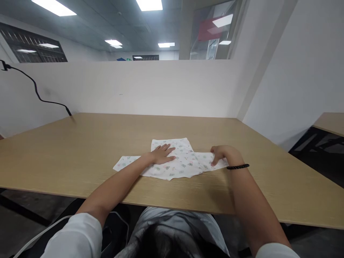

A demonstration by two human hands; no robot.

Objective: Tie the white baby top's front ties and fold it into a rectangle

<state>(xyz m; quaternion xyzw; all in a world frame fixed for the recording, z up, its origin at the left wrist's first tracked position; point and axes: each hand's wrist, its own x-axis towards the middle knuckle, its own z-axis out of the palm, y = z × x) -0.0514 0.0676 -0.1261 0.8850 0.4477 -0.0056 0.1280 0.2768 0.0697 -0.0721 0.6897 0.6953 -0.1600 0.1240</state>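
Observation:
A small white baby shirt [185, 163] with a scattered pastel print lies spread on the wooden table, its two sleeves stretched out to the sides. My left hand [162, 154] rests flat on the middle of the shirt, fingers spread; the forearm crosses over the left sleeve. At the right sleeve, my right hand [224, 153] is bent at the wrist, with the thumb and forefinger apart over the fabric. Its other fingers are mostly hidden behind the hand. A black beaded bracelet [238, 166] circles the right wrist.
The table [107, 129] runs back to a low white partition [156, 87]. A black flexible stalk [37, 91] rises at the table's back left. Another table [331, 122] stands at the far right, beside a white wall. A pale cable [40, 234] hangs below the front edge.

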